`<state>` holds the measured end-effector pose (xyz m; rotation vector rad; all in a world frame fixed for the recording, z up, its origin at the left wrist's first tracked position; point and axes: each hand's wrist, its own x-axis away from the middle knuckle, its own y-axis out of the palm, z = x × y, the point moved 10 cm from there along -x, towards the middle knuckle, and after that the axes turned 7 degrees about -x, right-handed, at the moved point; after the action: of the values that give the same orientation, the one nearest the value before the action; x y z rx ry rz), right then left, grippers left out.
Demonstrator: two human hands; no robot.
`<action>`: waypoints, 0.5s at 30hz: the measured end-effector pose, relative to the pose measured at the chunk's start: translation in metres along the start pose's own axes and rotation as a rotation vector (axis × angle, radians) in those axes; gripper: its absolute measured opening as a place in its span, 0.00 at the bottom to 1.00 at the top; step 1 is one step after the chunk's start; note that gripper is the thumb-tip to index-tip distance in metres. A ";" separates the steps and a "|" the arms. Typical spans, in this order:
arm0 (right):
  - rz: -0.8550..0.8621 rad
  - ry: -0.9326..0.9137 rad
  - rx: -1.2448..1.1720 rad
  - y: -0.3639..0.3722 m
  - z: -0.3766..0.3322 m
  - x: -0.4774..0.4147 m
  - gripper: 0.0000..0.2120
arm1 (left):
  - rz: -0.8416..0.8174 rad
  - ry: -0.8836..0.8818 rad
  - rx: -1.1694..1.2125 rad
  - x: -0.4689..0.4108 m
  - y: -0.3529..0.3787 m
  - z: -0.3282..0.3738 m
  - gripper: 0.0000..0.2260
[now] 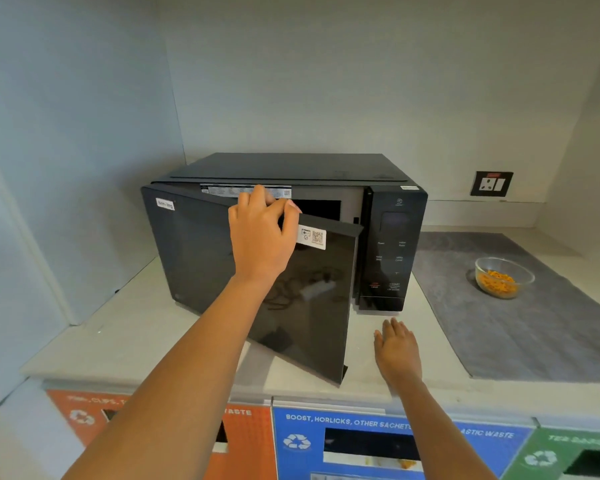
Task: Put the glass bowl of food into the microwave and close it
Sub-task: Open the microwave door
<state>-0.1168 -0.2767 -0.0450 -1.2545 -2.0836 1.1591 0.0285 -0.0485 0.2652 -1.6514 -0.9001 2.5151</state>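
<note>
Nearest, along the bottom edge from 7 to 5 o'clock, ran the bin fronts: an orange label (246,434), a blue label (347,441) reading "BOOST, HORLICKS, OTHER SACHETS", and a green label (575,452) at the far right. Above them lay the pale counter (118,341). The right hand (397,351), at about 5 o'clock from centre, was flat and released, fingers spread and pointing away, grasping nothing, just in front of the microwave's control panel (390,251); whether it touched the counter could not be told. The left hand (262,233), near centre, grasped the top edge of the door (201,247), fingers curled over the rim and thumb on the outer face just beside a white QR sticker (313,236). The door stood partly open, hinged at the left, its free edge swung toward the viewer. Behind it the microwave (291,168) sat against the back wall, its dark cavity showing through the gap. The bowl (503,277), clear glass with orange food in it, stood at 3 o'clock on a grey mat (534,334), well apart from both hands and right of the microwave. Farthest, at 2 o'clock, a socket (492,183) was on the wall.
</note>
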 end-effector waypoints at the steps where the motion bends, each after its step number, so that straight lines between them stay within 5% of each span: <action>1: 0.006 0.003 0.013 -0.001 0.002 -0.001 0.27 | -0.008 -0.019 0.048 0.000 -0.001 -0.004 0.23; 8: -0.010 -0.025 0.012 -0.004 -0.003 0.002 0.26 | -0.143 -0.189 0.246 0.001 -0.038 -0.043 0.18; 15: 0.003 -0.070 0.035 -0.007 -0.006 0.001 0.25 | -0.538 -0.266 -0.106 -0.003 -0.064 -0.073 0.13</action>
<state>-0.1160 -0.2747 -0.0362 -1.2176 -2.1023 1.2519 0.0724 0.0380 0.2763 -0.9224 -1.3075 2.3526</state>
